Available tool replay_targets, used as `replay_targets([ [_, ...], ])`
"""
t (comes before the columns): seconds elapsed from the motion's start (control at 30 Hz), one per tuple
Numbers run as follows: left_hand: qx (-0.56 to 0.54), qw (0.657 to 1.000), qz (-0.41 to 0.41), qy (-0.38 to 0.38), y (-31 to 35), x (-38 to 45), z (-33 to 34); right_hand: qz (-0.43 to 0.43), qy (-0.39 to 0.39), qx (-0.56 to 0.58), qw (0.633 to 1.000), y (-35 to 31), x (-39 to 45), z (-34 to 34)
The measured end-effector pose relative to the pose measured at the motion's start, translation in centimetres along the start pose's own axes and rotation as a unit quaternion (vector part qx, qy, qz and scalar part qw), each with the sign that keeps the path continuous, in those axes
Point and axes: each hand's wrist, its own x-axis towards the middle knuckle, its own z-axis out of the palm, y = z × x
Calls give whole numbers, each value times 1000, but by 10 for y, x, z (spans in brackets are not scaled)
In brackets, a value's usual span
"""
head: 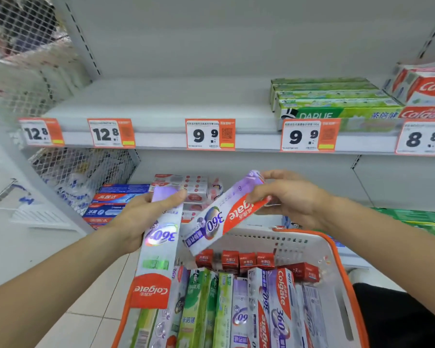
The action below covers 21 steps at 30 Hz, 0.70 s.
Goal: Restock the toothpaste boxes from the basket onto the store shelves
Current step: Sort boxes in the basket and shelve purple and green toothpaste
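My left hand [146, 217] grips the purple end of a long Colgate 360 box [158, 249] that hangs down toward the basket. My right hand [289, 197] holds a second Colgate 360 box [224, 217] by its red end, tilted down to the left. Both boxes are above the white basket with an orange rim [337, 254], which holds several more toothpaste boxes, purple Colgate, green Darlie and small red ones. The upper shelf [161, 104] above my hands is bare on its left and middle.
Green Darlie boxes [332, 101] and red-white Colgate boxes [425, 89] sit at the right of the upper shelf. Orange price tags [210, 134] line its front edge. The lower shelf carries blue and red boxes [116, 199]. Wire mesh [23, 46] closes the left side.
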Motion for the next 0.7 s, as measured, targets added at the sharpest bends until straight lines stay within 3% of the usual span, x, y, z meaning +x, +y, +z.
replay_targets([
  [0.17,23,995,66,-65,2,-21,0,-40,-89,7,995,-8,-5,25],
  [0.33,-44,989,84,-113,10,-46,17,-65,-87,73,991,-10,-9,55],
  [0.53,-84,993,61,-61,25,-56,12,-96,-58,121,986,-13,-13,73],
  [0.6,-99,992,74,-33,31,-59,11,-95,-78,117,986,-14,-11,76],
  [0.7,-147,984,94,21,40,-58,4,-72,-152,4,986,-16,-14,72],
])
